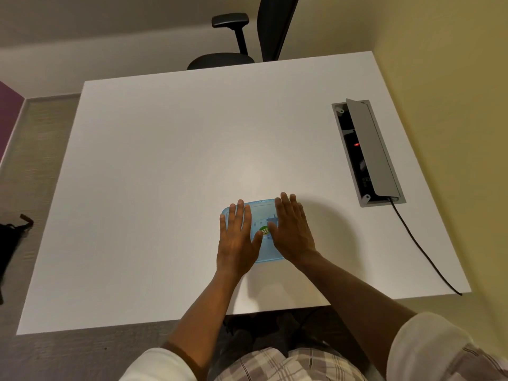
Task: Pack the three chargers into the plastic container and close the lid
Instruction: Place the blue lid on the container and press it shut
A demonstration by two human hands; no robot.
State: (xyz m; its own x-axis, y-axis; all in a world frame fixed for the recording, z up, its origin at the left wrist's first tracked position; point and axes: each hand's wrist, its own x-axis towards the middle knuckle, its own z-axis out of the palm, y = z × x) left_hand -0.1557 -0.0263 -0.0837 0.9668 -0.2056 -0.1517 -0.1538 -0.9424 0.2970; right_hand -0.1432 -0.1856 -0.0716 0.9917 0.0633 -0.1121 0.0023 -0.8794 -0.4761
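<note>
A translucent blue plastic container [263, 215] sits on the white table [165, 160] near its front edge, its blue lid on top with a green round sticker [264, 231] in the middle. My left hand [237, 237] lies flat, palm down, on the left half of the lid, fingers spread. On the right half rests my right hand [294, 229], also flat with fingers extended. Dark shapes show faintly through the lid between my hands; I cannot tell the chargers apart.
A grey cable box [368, 152] with its flap raised is set into the table at the right, and a black cable [423, 248] runs from it over the front edge. A black office chair [247, 37] stands behind the table. A yellow wall is at the right.
</note>
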